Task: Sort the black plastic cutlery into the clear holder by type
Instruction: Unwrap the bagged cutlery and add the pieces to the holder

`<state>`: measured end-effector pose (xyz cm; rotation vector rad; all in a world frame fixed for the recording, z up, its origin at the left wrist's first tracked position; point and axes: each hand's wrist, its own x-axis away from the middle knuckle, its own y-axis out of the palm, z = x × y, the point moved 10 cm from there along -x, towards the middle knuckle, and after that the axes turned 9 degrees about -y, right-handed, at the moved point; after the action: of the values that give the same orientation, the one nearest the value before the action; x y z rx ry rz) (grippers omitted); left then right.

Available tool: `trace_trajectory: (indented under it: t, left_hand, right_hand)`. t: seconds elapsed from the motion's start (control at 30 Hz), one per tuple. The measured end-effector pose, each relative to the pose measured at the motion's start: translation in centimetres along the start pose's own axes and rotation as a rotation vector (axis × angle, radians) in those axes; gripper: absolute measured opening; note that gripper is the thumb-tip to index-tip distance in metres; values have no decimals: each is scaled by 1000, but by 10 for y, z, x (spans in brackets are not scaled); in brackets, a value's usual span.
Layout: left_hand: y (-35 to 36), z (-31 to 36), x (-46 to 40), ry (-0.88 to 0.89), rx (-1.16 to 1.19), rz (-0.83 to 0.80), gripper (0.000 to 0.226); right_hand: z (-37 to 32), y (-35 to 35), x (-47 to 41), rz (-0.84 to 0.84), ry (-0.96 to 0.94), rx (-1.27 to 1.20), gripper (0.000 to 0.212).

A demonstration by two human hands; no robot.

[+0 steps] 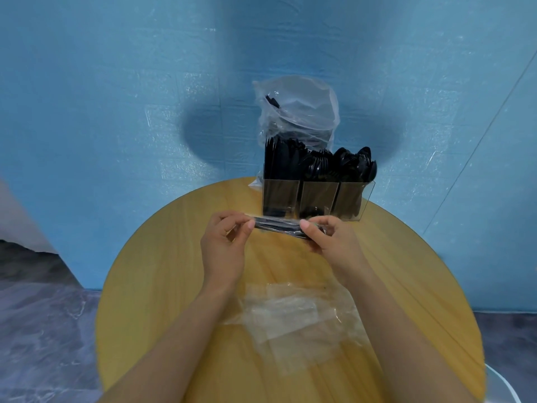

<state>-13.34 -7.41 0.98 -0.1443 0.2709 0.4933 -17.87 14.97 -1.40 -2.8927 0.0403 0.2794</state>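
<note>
The clear holder [315,199] stands at the far edge of the round wooden table [162,286], and I take it as my landmark. It has three compartments side by side, all packed with black cutlery [319,165] standing upright: flat handles or blades in the left one, fork-like tips in the middle, spoon bowls in the right.

Just in front of the holder, a little above the tabletop, the person holds a wrapped packet of black cutlery [277,225] lying crosswise. The left hand [225,242] pinches its left end between thumb and fingers. The right hand [328,238] grips its right end, with the thumb pressed on top.

Behind the holder, touching it, stands a clear plastic bag [299,112]. Nearer to the person than the holder, between the forearms, empty clear wrappers [290,312] lie on the table.
</note>
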Motion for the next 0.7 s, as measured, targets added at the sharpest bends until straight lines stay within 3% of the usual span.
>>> trace_trajectory:
  t: [0.1,0.27,0.6,0.7]
  left_hand:
    - [3,-9,-2,1,6,-7,11]
    - [6,-15,-8,-23,59,3,13]
    - [5,-64,-14,-541,807,87,23]
    - [-3,-74,-13,-602,741,183,23]
  right_hand:
    - [3,0,0,-1,-11,-10,14]
    - [-1,-3,-4,54,-77,7,14]
    - [-12,-4,-3,65,-189,14,15]
    - [-12,-3,-2,63,-194,13,15]
